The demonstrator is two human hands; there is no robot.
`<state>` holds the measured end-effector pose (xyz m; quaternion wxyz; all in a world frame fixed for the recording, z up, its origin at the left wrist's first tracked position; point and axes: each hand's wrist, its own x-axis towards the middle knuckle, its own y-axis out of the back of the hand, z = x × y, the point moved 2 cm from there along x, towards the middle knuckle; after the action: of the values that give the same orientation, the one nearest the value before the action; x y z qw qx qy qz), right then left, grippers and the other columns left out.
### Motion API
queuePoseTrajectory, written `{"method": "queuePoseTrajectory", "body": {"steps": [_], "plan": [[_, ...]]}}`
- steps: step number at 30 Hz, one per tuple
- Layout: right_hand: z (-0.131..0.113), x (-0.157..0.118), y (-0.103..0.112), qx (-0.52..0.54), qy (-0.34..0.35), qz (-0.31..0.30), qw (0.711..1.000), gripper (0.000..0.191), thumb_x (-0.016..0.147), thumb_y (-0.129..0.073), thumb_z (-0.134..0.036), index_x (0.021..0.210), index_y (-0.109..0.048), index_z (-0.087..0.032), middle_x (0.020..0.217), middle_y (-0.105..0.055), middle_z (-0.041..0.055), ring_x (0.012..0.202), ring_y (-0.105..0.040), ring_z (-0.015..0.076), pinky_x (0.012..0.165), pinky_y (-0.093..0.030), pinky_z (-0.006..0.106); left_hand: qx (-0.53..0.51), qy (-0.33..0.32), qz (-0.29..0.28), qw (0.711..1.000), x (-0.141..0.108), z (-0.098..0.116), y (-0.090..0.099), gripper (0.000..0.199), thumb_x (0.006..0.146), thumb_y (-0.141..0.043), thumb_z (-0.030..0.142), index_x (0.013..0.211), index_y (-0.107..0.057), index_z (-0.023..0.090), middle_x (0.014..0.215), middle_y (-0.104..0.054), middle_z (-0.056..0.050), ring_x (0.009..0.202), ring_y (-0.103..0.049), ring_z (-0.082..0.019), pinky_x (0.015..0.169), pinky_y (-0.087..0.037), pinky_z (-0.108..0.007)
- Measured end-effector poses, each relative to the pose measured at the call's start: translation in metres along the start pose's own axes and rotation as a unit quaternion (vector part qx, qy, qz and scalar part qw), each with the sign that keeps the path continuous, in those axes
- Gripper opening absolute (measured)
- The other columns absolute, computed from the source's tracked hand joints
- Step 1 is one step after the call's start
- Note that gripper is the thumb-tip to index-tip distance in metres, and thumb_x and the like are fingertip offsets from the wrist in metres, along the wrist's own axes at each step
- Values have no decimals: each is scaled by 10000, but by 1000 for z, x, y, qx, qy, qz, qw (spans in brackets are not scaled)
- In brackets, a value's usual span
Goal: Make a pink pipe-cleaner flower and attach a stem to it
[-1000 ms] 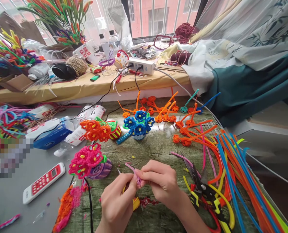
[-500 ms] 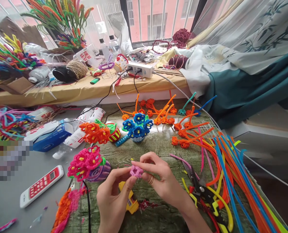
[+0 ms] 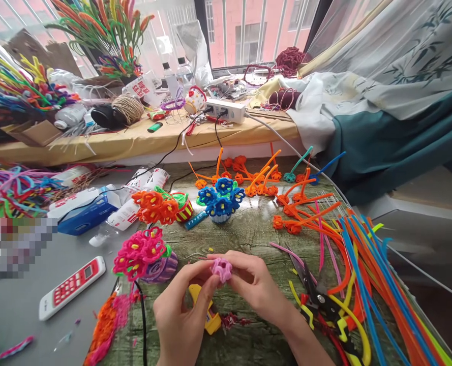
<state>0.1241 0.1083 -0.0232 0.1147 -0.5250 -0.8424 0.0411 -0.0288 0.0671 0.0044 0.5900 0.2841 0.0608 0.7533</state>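
Note:
A small pink flower of fuzzy wire [image 3: 221, 270] is pinched between my two hands above the green wood-grain table [image 3: 195, 245]. My left hand [image 3: 185, 305] grips its left side with thumb and forefinger. On the other side, the fingers of my right hand [image 3: 258, 284] close on the same flower. Below them lies a yellow tool [image 3: 211, 321], partly covered by my left hand. Just beyond stand a pot of blue flowers [image 3: 222, 203], a bunch of orange flowers [image 3: 155, 207] and a purple-striped cup [image 3: 160, 269] of magenta flowers.
Black-handled scissors or pliers [image 3: 319, 300] lie right of my right hand, beside long coloured stems [image 3: 382, 284]. Orange flowers on stems [image 3: 262, 189] line the table's back. A white-and-red remote [image 3: 73, 287] lies left. A power strip [image 3: 226, 110] sits on the sill.
The pink flower has turned in my fingers, showing more of its opening, and my right hand's fingers have drawn in around it. The whole view has shifted slightly.

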Motion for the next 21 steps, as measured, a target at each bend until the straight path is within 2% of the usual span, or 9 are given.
{"method": "queuePoseTrajectory", "body": {"steps": [3,5,7,9,11,12,14,17,21], "plan": [[0,0,-3,26,-16,-16,999,364,929,-675,-359,1276,-682,-249,1144,-680,86,1090,-632,227,980,-492,355,7,26,1,1000,-1,1,-4,157,860,-706,200,1009,-717,247,895,-773,18,740,-728,-142,702,-587,-202],[2,1,-4,70,-38,-9,997,403,895,-716,-369,1279,-676,-254,1151,-677,87,1092,-640,231,978,-507,364,3,41,-10,999,-1,0,-6,140,870,-700,217,1008,-704,243,893,-769,19,741,-730,-146,688,-590,-206],[6,0,-5,120,-63,5,991,395,869,-739,-393,1235,-703,-247,1090,-698,79,947,-673,205,865,-558,332,16,29,-28,999,-1,-1,-5,127,877,-695,220,1003,-689,243,880,-763,26,722,-727,-141,670,-584,-202],[10,0,-4,142,-86,9,986,388,853,-747,-428,1179,-730,-219,945,-701,56,699,-621,144,652,-549,261,56,-17,-47,997,2,-1,-1,145,891,-681,213,1033,-671,240,853,-748,30,687,-710,-128,654,-564,-192],[11,-1,-3,141,-109,0,984,406,860,-730,-461,1163,-729,-191,769,-645,13,530,-457,87,481,-410,204,104,-85,-68,989,6,1,4,131,924,-637,204,1051,-652,230,857,-725,17,694,-690,-121,662,-538,-187],[12,-1,-2,136,-118,-8,984,414,873,-711,-476,1165,-723,-182,703,-606,-7,508,-390,78,453,-341,200,127,-118,-83,981,8,2,6,121,941,-610,200,1055,-641,221,879,-714,2,726,-687,-125,679,-528,-190],[10,-2,0,116,-129,-26,985,402,902,-669,-494,1130,-728,-169,629,-549,-27,517,-328,85,459,-267,214,172,-174,-124,962,12,6,9,108,966,-566,200,1058,-624,203,939,-699,-30,804,-685,-143,721,-512,-208],[6,-1,2,59,-123,-53,989,362,926,-631,-493,945,-757,-155,617,-523,-25,571,-364,109,514,-290,237,223,-222,-178,932,17,12,9,109,985,-530,207,1066,-601,193,955,-695,-40,800,-674,-160,708,-491,-242],[3,0,4,-5,-111,-71,991,334,958,-584,-448,906,-746,-160,650,-522,-26,631,-436,133,581,-340,254,204,-188,-221,935,18,8,6,100,990,-506,176,1010,-598,210,890,-678,-10,737,-648,-142,663,-476,-236]]}}
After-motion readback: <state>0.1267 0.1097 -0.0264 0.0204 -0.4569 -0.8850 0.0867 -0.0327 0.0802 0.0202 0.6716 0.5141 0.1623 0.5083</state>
